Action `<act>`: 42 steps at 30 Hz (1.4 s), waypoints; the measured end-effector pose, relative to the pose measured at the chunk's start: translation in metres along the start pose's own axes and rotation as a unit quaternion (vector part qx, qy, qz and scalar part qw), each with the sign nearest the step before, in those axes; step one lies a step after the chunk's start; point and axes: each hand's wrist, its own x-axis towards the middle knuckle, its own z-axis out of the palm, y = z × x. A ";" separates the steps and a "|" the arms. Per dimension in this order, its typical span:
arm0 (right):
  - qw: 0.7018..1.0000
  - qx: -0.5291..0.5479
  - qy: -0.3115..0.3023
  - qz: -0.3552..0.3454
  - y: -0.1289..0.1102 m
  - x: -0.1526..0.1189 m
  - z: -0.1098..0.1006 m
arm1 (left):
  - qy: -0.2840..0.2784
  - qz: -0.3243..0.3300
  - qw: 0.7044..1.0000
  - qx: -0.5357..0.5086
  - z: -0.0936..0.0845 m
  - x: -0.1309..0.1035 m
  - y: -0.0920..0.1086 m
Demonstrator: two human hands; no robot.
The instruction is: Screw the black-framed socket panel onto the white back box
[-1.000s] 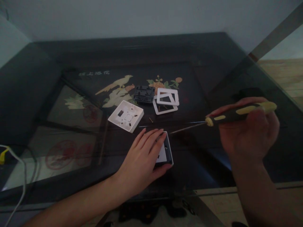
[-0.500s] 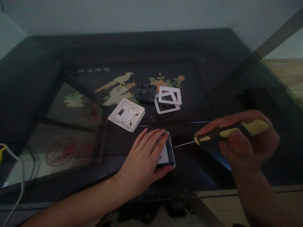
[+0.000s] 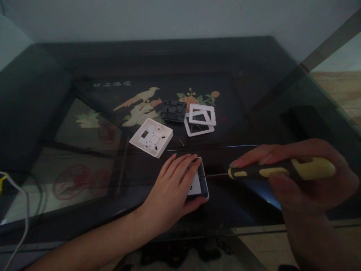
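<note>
My left hand (image 3: 173,186) is wrapped over a white and dark switch box (image 3: 205,184), pressing it to the table near the front edge. Most of that box is hidden under the fingers. In my right hand (image 3: 307,188) is a screwdriver (image 3: 261,171) with a yellow and dark handle, held almost level. Its thin shaft points left, and the tip meets the box's right-hand part beside my left fingers. Whether a screw sits under the tip is too small to tell.
Beyond my left hand lie a white back box (image 3: 152,137), a dark square plate (image 3: 173,111), two overlapping white frames (image 3: 202,114) and a loose screw (image 3: 181,142). More small screws show within the frames. A white cable (image 3: 27,214) hangs at the left of the glass-topped table (image 3: 158,56).
My right hand and the screwdriver handle have shifted right and slightly down, so the shaft lies flatter. The tip stays at the box. My left hand has hardly moved.
</note>
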 end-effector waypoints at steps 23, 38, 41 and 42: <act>0.938 -0.198 -0.257 -0.124 -0.041 0.055 0.023 | 0.045 0.011 0.999 -0.009 0.006 -0.001 -0.002; 0.920 -0.160 -0.337 -0.121 -0.048 0.059 0.022 | 0.035 0.005 0.999 -0.015 0.007 -0.001 -0.002; 0.915 -0.153 -0.355 -0.114 -0.050 0.060 0.023 | 0.049 0.007 0.999 -0.018 0.009 -0.002 -0.003; 0.916 -0.147 -0.355 -0.116 -0.050 0.060 0.023 | 0.049 0.007 0.999 -0.018 0.009 -0.002 -0.003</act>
